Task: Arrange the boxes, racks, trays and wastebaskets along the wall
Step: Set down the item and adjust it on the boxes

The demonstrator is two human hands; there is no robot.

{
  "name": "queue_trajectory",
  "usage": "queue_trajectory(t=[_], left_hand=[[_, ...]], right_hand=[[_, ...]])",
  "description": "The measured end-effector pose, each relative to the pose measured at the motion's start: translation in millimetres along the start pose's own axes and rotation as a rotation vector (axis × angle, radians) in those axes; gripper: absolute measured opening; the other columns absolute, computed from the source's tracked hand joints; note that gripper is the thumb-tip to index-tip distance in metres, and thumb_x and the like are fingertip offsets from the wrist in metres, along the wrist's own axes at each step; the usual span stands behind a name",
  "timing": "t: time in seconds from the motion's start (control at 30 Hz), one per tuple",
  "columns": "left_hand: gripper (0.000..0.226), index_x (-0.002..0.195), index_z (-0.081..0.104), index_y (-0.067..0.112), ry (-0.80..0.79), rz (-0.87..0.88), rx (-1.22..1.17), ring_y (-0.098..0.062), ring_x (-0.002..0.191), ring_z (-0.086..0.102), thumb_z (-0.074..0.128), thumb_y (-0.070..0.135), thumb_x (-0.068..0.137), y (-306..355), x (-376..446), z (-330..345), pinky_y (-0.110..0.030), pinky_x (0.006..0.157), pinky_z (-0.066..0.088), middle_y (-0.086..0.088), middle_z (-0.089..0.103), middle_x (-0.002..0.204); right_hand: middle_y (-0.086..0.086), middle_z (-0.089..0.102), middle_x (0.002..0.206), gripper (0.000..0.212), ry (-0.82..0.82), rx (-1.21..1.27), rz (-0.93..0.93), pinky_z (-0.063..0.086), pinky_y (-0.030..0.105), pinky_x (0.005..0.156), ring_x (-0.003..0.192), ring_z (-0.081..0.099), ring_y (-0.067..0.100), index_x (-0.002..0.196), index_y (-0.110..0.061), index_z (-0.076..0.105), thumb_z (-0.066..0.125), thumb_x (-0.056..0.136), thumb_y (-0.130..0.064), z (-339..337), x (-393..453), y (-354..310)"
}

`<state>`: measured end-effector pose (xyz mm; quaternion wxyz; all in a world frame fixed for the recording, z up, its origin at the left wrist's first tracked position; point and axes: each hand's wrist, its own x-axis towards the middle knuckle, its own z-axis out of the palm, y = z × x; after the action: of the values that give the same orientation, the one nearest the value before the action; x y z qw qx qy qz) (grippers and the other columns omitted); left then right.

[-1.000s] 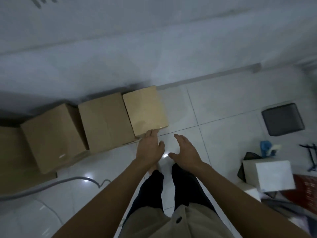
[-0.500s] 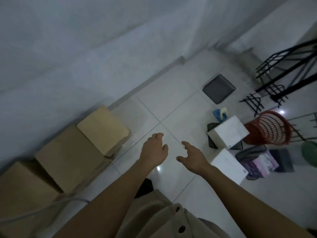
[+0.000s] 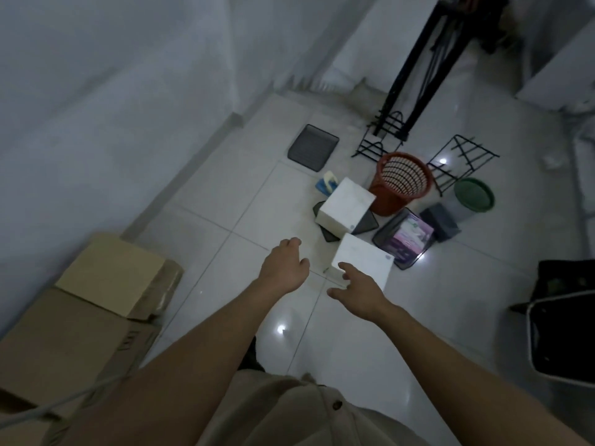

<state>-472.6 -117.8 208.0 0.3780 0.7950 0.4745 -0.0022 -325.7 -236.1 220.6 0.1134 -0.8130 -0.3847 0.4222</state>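
Note:
Cardboard boxes (image 3: 109, 278) stand in a row against the wall at lower left. My left hand (image 3: 283, 268) hovers open over the floor, holding nothing. My right hand (image 3: 357, 291) is open too, its fingers just in front of a white box (image 3: 367, 259). A second white box (image 3: 346, 206) sits on a black mesh tray (image 3: 367, 225) further off. Beyond them are a red wastebasket (image 3: 399, 185), a green-rimmed wastebasket (image 3: 471, 196), a flat mesh tray (image 3: 312, 147) and black wire racks (image 3: 460, 159).
A mesh tray (image 3: 404, 241) holding pink packets lies right of the white boxes, next to a small dark bin (image 3: 441, 222). A blue tape dispenser (image 3: 326, 183) sits on the floor. A black frame (image 3: 415, 69) leans at the back. A black bag (image 3: 566, 320) stands at the right edge.
My view has swung right from the cardboard boxes to the clutter. Both hands left the last cardboard box and moved toward the white box.

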Motion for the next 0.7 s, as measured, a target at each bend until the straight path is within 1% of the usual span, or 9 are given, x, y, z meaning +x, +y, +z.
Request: queue_trajectory(t=[0.07, 0.17, 0.37, 0.53, 0.7], left_hand=[[0.053, 0.146, 0.035, 0.011, -0.019, 0.038, 0.017, -0.028, 0.123, 0.048, 0.047, 0.031, 0.099, 22, -1, 12, -0.038, 0.102, 0.041, -0.012, 0.042, 0.145], [0.053, 0.146, 0.034, 0.011, -0.036, 0.084, 0.052, -0.029, 0.127, 0.046, 0.047, 0.030, 0.098, 50, 6, 24, -0.039, 0.103, 0.040, -0.013, 0.040, 0.146], [0.054, 0.146, 0.034, 0.010, -0.076, 0.115, 0.097, -0.030, 0.127, 0.046, 0.046, 0.030, 0.098, 80, 39, 39, -0.039, 0.102, 0.041, -0.013, 0.041, 0.146], [0.050, 0.143, 0.037, 0.009, -0.109, 0.107, 0.071, -0.030, 0.124, 0.047, 0.047, 0.027, 0.098, 93, 89, 51, -0.039, 0.100, 0.042, -0.014, 0.043, 0.143], [0.053, 0.146, 0.034, 0.010, -0.154, 0.034, 0.008, -0.028, 0.127, 0.046, 0.047, 0.028, 0.098, 102, 162, 70, -0.036, 0.100, 0.040, -0.012, 0.041, 0.146]], right_hand=[[0.008, 0.041, 0.151, 0.078, 0.023, 0.017, 0.020, 0.038, 0.028, 0.101, 0.129, 0.048, 0.025, 0.153, -0.021, 0.027, 0.068, 0.089, -0.041, -12, -9, 19], [0.008, 0.043, 0.150, 0.079, 0.071, 0.056, 0.041, 0.041, 0.030, 0.100, 0.127, 0.050, 0.025, 0.153, -0.021, 0.027, 0.068, 0.089, -0.041, -28, -13, 39], [0.010, 0.044, 0.148, 0.077, 0.106, 0.134, 0.070, 0.043, 0.031, 0.098, 0.126, 0.050, 0.025, 0.153, -0.022, 0.028, 0.068, 0.089, -0.039, -52, 3, 64], [0.009, 0.046, 0.147, 0.077, 0.095, 0.165, 0.117, 0.045, 0.035, 0.100, 0.128, 0.049, 0.024, 0.151, -0.023, 0.029, 0.070, 0.088, -0.039, -72, 44, 78], [0.007, 0.046, 0.146, 0.078, 0.073, 0.200, 0.205, 0.046, 0.034, 0.099, 0.127, 0.049, 0.024, 0.152, -0.023, 0.028, 0.070, 0.088, -0.038, -101, 106, 94]])
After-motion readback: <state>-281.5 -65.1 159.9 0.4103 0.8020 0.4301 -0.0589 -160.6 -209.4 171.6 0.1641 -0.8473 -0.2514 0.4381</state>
